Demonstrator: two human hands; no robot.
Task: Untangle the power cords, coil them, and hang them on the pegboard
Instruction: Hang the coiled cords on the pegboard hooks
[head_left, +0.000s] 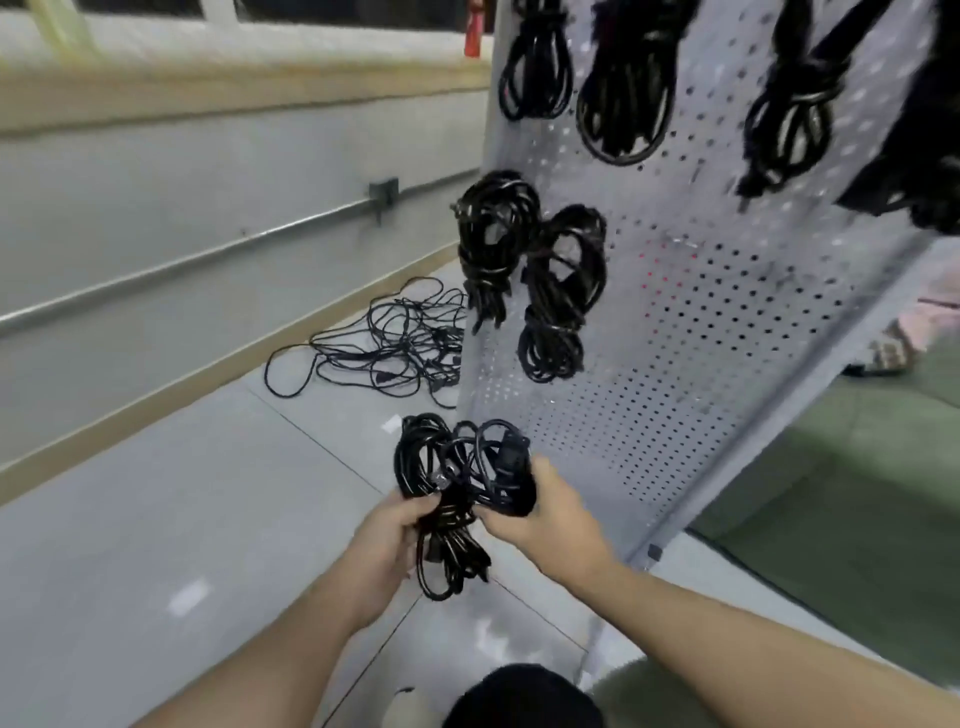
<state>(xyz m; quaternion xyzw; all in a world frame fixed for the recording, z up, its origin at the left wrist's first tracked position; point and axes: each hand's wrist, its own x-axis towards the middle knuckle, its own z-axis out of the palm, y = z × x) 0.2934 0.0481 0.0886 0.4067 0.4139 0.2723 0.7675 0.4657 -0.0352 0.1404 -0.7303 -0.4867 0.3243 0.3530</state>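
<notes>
While both hands grip it, the coiled black power cord (457, 483) hangs low in front of the grey pegboard (701, 322): left hand (387, 540) grasps its lower strands, right hand (545, 512) its plug end. 2 coiled bundles (530, 270) hang above; tangled cords (395, 343) lie on the floor.

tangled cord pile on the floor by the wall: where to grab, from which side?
Judging by shape, take the tangled cord pile at the big open loop straying out toward the wall, coming from above on the near side. That strand lies alone on the tile, clear of the knotted middle, which runs behind the pegboard. Both hands now hold the coiled cord.
</notes>
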